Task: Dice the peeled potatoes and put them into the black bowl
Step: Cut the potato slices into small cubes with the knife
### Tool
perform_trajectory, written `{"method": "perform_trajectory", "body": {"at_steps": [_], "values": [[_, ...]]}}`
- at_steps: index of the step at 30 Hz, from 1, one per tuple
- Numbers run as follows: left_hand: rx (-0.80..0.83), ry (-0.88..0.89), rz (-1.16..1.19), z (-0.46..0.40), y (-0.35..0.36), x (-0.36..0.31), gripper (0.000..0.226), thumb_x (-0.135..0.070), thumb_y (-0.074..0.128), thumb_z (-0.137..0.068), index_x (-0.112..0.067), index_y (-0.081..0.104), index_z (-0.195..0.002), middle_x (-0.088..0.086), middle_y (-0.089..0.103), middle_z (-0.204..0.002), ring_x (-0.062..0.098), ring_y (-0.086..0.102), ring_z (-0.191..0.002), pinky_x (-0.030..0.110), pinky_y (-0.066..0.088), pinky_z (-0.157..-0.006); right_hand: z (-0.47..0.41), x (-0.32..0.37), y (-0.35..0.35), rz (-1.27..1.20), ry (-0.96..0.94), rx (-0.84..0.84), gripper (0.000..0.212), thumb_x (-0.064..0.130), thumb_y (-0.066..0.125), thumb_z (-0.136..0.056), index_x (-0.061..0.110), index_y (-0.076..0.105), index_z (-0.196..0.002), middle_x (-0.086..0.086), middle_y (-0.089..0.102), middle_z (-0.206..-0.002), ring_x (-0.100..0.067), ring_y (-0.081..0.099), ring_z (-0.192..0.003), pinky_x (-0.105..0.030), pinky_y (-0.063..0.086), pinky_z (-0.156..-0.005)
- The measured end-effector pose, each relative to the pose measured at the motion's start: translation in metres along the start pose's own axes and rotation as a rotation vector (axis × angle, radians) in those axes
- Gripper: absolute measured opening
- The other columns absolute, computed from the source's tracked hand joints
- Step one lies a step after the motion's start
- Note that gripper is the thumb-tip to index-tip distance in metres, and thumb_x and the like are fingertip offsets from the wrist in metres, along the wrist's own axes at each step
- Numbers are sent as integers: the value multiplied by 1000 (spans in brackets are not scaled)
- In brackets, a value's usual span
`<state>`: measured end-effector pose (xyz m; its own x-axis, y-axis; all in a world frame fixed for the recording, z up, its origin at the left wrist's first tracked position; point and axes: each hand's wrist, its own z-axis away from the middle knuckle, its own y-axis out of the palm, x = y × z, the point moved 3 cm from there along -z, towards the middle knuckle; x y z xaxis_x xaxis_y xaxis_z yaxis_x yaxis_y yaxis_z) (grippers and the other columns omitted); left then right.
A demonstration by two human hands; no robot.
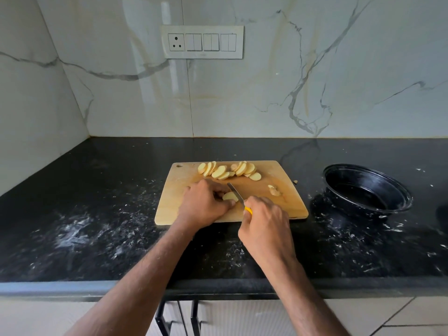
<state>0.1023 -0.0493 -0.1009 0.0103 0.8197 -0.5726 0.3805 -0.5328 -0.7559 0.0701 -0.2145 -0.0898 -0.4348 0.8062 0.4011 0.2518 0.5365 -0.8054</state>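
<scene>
Black countertop (101, 214) is carrying everything, smeared with white streaks. Wooden cutting board (174, 190) is sitting mid-counter. Black bowl (368, 190) is lying tilted to the board's right, well apart from it, nothing visible inside. Left hand (206, 204) is curling over a potato piece (229, 196) near the board's front edge, pinning it down. Right hand (264, 224) is gripping the yellow-handled knife (236, 192), blade angling in right beside that piece. Potato slices (229, 170) are lying fanned along the board's far edge. Small scrap (274, 190) is sitting near the right side.
</scene>
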Motion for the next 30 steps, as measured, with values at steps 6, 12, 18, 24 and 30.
{"method": "perform_trajectory", "body": {"at_steps": [6, 12, 18, 24, 30], "values": [[-53, 30, -72, 1, 2, -5, 26, -47, 72, -74, -32, 77, -94, -13, 67, -88, 19, 61, -90, 46, 48, -91, 1, 7, 2, -1, -33, 69, 27, 16, 61, -94, 18, 61, -120, 1, 66, -112, -16, 63, -98, -28, 47, -85], [27, 141, -60, 2, 4, -8, 51, -43, 65, -79, -41, 64, -130, -11, 58, -93, 18, 58, -92, 49, 49, -90, 1, 3, 2, -15, -43, 82, 29, 16, 63, -93, 19, 60, -122, 2, 66, -117, -16, 63, -103, -31, 49, -91], [44, 192, -31, 2, 3, -8, 48, -36, 66, -82, -37, 66, -129, -10, 52, -89, 16, 52, -87, 52, 49, -88, 2, 0, -1, -17, -34, 11, 19, 16, 61, -94, 18, 65, -112, 4, 68, -107, -15, 65, -93, -30, 50, -82], [36, 179, -11, 0, 5, -6, 54, -38, 68, -79, -41, 62, -132, -11, 56, -89, 16, 56, -88, 50, 50, -87, 2, -1, -2, -27, -25, -14, 16, 18, 61, -95, 18, 65, -110, 4, 68, -107, -14, 65, -92, -29, 52, -83], [50, 196, -54, -4, 6, -7, 41, -30, 70, -82, -40, 70, -122, -12, 47, -85, 15, 48, -85, 51, 48, -88, 1, 2, 1, -30, -32, 24, 23, 18, 63, -93, 18, 63, -116, 2, 68, -111, -16, 65, -94, -31, 55, -84]]}}
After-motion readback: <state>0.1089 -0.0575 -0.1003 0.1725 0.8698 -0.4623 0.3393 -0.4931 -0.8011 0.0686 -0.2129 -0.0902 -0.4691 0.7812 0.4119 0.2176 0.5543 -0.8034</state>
